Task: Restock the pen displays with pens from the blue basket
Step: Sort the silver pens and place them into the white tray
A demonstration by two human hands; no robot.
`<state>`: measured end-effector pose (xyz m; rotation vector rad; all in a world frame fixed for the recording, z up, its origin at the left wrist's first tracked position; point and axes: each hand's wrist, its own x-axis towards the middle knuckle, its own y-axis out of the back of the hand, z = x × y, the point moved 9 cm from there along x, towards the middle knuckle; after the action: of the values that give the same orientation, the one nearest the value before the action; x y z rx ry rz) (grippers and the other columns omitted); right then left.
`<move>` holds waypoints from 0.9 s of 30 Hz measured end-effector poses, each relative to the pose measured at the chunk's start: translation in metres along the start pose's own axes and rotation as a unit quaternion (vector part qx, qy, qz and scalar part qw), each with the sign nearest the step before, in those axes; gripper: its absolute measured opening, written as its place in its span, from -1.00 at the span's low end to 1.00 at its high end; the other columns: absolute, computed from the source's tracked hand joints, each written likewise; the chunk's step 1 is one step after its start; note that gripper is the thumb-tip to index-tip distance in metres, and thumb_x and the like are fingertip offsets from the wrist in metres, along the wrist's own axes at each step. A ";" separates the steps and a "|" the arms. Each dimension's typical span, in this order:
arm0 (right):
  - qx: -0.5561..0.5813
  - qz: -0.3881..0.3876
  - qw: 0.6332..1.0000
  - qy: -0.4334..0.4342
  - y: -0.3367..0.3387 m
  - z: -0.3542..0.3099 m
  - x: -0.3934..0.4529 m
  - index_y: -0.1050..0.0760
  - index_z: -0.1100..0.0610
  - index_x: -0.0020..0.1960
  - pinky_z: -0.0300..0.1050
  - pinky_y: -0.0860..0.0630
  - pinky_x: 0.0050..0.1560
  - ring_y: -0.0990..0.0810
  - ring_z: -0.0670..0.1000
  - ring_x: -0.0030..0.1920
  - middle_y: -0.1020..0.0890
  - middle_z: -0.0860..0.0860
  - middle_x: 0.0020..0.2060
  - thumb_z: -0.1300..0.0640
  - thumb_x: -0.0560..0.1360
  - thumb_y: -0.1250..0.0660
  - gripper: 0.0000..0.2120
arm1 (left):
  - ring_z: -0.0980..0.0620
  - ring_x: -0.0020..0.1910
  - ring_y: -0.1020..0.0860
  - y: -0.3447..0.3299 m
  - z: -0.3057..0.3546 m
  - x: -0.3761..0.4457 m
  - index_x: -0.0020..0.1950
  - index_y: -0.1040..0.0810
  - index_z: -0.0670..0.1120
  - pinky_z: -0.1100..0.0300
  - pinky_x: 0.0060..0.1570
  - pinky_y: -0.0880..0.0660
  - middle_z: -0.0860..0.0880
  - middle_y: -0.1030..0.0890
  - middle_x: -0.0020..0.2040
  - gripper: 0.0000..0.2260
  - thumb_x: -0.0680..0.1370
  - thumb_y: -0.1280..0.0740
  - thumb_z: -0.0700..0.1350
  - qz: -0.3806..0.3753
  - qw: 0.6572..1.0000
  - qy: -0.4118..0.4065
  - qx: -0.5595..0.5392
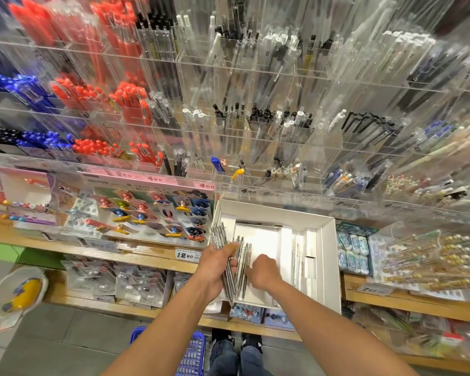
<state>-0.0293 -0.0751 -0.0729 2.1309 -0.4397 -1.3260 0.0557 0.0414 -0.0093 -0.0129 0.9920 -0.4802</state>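
Two hands working a bundle of silver pens over a white box.

Left hand (pixel 215 270) is wrapping its grip around the pens (pixel 232 267), while the right hand (pixel 263 271) is pinching a few at their 3 o'clock side above the white box (pixel 329 256) on the wooden shelf (pixel 147 257); blue basket (pixel 193 354) is sitting on the floor at 6 o'clock, acrylic pen displays (pixel 255 104) at 12.

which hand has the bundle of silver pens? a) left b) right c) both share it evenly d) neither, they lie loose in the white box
a: the left hand is curled round the bundle of silver pens above the white box, while the right hand reaches in beside it.
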 end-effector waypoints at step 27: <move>0.350 -0.016 0.919 0.180 0.053 -0.048 -0.056 -0.58 0.06 -0.09 -0.28 -0.51 -0.37 -0.61 -0.08 -0.35 -0.69 -0.01 -0.30 0.03 0.48 -0.43 -0.90 | -0.02 -0.41 -0.60 0.001 0.007 -0.014 0.18 -0.50 -0.31 0.13 -0.44 -0.57 -0.14 -0.64 -0.32 -0.75 0.55 -0.40 -0.26 -0.053 0.997 0.039 -0.046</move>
<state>-0.0102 -0.0703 0.0157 2.9002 -0.8117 -0.8129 0.0556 0.0469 0.0059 -0.1298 1.0932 -0.5352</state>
